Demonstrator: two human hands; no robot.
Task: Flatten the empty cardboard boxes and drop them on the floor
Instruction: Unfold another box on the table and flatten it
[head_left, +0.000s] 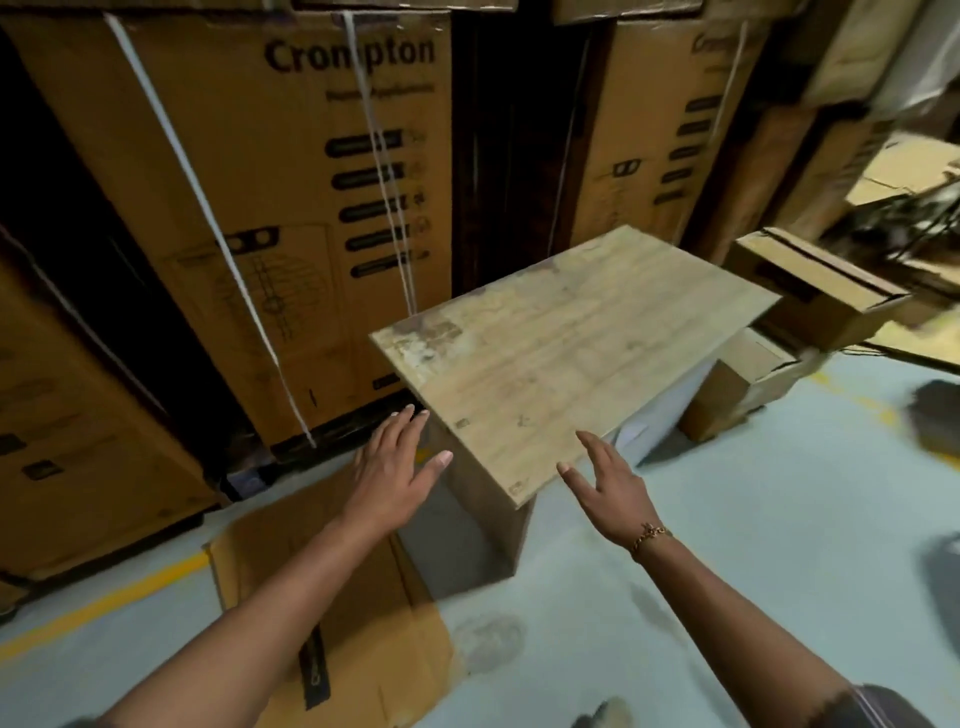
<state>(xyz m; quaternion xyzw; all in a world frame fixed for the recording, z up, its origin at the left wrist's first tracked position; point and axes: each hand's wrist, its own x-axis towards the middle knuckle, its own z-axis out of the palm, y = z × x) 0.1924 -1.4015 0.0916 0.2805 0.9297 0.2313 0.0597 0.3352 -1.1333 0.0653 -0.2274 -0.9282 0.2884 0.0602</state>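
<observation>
Brown cardboard box (389, 623) flat on floor (753, 493), left hand (395, 467), right hand (608, 491) both released

Worn matt wood table (571, 353); matt cardboard boxes (249, 208).

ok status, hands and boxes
Hands empty: left hand open, right hand open. One flattened box on floor under left arm. Ahead, wooden table between hands and unflattened box.

**A:** We count three tall cartons (260, 208) (78, 415) (649, 156) from nine to one o'clock, one table (571, 353) at centre.

**B:** We see two small boxes (810, 280) (737, 384) at three o'clock, one flattened cardboard (384, 623) at seven, plus left hand (395, 467), right hand (608, 488): two hands.
</observation>
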